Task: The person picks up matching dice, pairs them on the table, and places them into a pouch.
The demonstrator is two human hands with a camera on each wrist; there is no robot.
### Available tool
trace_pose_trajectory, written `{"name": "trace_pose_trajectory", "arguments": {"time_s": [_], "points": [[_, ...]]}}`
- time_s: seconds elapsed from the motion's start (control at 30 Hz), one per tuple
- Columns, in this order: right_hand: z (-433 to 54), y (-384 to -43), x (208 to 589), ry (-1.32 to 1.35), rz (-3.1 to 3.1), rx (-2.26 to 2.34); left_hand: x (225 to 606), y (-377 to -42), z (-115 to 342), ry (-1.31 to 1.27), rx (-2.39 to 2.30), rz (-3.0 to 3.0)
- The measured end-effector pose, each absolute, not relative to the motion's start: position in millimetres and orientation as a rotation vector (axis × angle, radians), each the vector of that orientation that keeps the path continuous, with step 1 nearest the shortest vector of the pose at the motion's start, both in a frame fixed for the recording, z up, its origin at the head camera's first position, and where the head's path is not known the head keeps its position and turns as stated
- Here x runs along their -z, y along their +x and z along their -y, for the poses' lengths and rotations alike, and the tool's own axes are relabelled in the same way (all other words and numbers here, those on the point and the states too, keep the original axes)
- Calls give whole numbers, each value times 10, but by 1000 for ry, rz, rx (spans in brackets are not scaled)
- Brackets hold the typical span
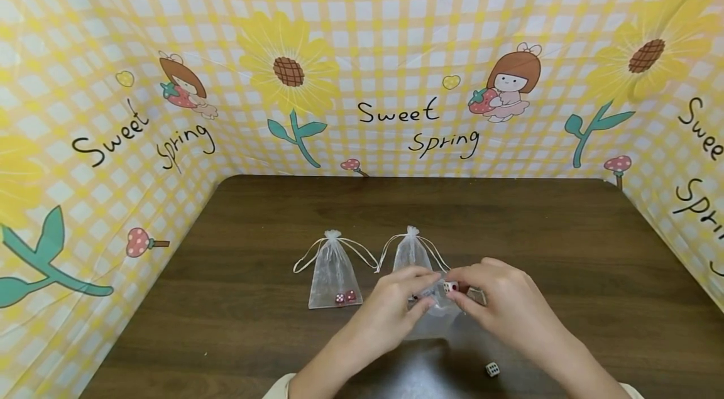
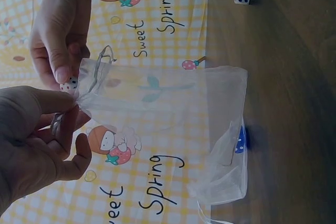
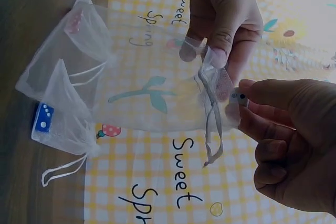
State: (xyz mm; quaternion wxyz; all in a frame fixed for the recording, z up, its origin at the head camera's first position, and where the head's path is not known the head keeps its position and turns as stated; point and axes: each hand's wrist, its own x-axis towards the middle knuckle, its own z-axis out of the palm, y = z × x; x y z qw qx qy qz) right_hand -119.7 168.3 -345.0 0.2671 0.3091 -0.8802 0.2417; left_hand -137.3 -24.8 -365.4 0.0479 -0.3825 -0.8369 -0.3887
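A sheer white drawstring bag (image 3: 152,77) hangs by its mouth from my left hand (image 1: 390,305), whose thumb and fingers pinch the gathered rim. Its grey cord (image 3: 211,114) loops below the opening in the right wrist view. My right hand (image 1: 503,298) pinches a white die (image 1: 450,287) between thumb and fingers, right at the bag's mouth. In the left wrist view, this die (image 2: 69,84) shows dark pips and is partly covered by fingers. Another white die (image 1: 493,369) with black pips lies on the table, nearer the front and below my right hand.
Left on the dark wooden table (image 1: 243,273) lies a tied sheer bag (image 1: 334,267) with red dice (image 1: 345,297) inside. Beside it, another tied bag (image 1: 411,253) is partly behind my hands; blue shows inside it (image 3: 44,117). A yellow checked cloth (image 1: 339,91) surrounds the table.
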Motion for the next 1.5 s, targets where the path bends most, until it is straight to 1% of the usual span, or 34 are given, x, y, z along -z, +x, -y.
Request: {"name": "trace_pose_trajectory", "arguments": {"time_s": [0.17, 0.27, 0.5, 0.6, 0.83, 0.93, 1.17, 1.33, 1.5], "points": [[-1687, -1178, 3449, 823, 2383, -666, 3665, -1379, 234, -1175, 1183, 2549], [-1716, -1158, 3421, 842, 2313, -754, 3666, -1389, 232, -1179, 1167, 2539], [-1890, -1082, 3357, 815, 2226, -841, 3627, -1409, 264, -1138, 1154, 2520], [-1977, -1052, 3481, 796, 2237, -858, 3607, -1415, 274, -1120, 1173, 2513], [-2094, -995, 4024, 787, 2377, -828, 3605, -1419, 282, -1097, 1178, 2541], [-2133, -959, 4181, 750, 2513, -796, 3601, -1419, 278, -1096, 1180, 2536], [-2225, -926, 4323, 645, 2903, -825, 3598, -1414, 273, -1104, 1194, 2555], [-2290, -934, 4394, 688, 3119, -793, 3614, -1405, 276, -1102, 1201, 2568], [-2283, -932, 4442, 712, 3137, -790, 3630, -1398, 283, -1105, 1191, 2562]]}}
